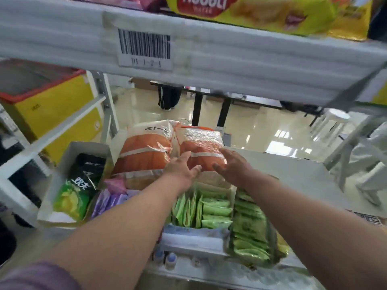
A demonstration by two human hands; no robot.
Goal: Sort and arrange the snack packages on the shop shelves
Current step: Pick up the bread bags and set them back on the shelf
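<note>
Evidently the person was squaring up two orange snack bags at the back of the lower shelf (pixel 293 170), the left hand (pixel 182 168) and right hand (pixel 232 166) spread flat, apparently touching the right-hand bag (pixel 201 147) beside the left-hand bag (pixel 144 151). Next they would need to close both hands on it and nudge it straight.

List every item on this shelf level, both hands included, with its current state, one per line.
Left hand: open, fingers straight, on the right orange bag.
Right hand: open, fingers on the right orange bag.
Right orange bag: sealed, lying flat.
Left orange bag: sealed, lying beside it, untouched.
Green sachets: standing on edge in an open box.
White box: open, black and green packs inside.
Barcode label: stuck to the upper shelf edge.
</note>
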